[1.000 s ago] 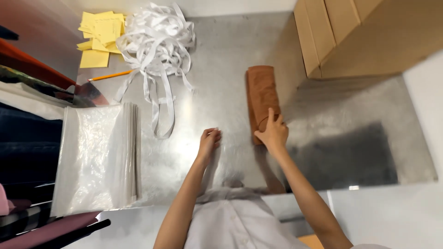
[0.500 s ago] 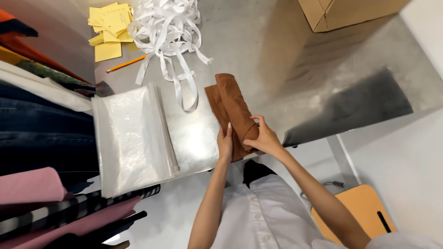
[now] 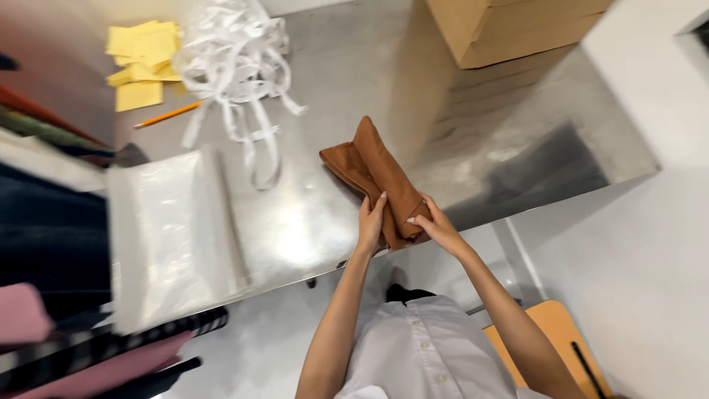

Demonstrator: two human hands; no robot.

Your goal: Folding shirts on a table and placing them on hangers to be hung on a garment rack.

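Left hand point(image 3: 369, 222) and right hand point(image 3: 436, 225), fingers clasping rolled rust-brown cloth point(image 3: 377, 174); near grey metal surface point(image 3: 332, 96) edge.

I'm standing at a garment packing station, some kind of clothing workroom. My bench is a bare steel table point(image 3: 443, 96). To my left lies a stack of clear plastic bags point(image 3: 173, 229), beside folded clothes point(image 3: 52, 244) in dark, pink and striped cloth. At the far side sit a tangle of white ribbon point(image 3: 233, 55), yellow paper slips point(image 3: 140, 55) and a cardboard box point(image 3: 509, 26).
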